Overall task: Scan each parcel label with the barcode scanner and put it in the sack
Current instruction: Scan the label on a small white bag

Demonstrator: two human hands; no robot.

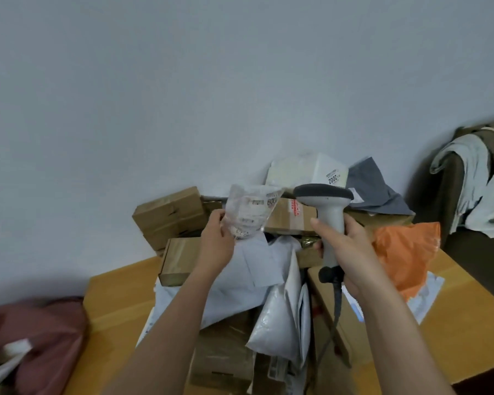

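The left hand [217, 238] pinches a clear parcel [250, 213] upright at 11 o'clock, label outward for reading; the right hand [347, 246] grips the scanner [325, 206] beside it.

One head camera looks forward and a little down, close above the table [117, 303], with much wall [183, 81] filling the upper view.

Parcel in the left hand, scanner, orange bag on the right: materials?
Parcel, gripped by the left hand: thin clear plastic film, glossy and crinkled; the boxes behind show through it. Its contents are unclear.
Barcode scanner, held by the right hand: hard moulded plastic, matte light grey, with a darker, possibly rubbery band round the head.
Orange bag: thin plastic, creased, slightly shiny.
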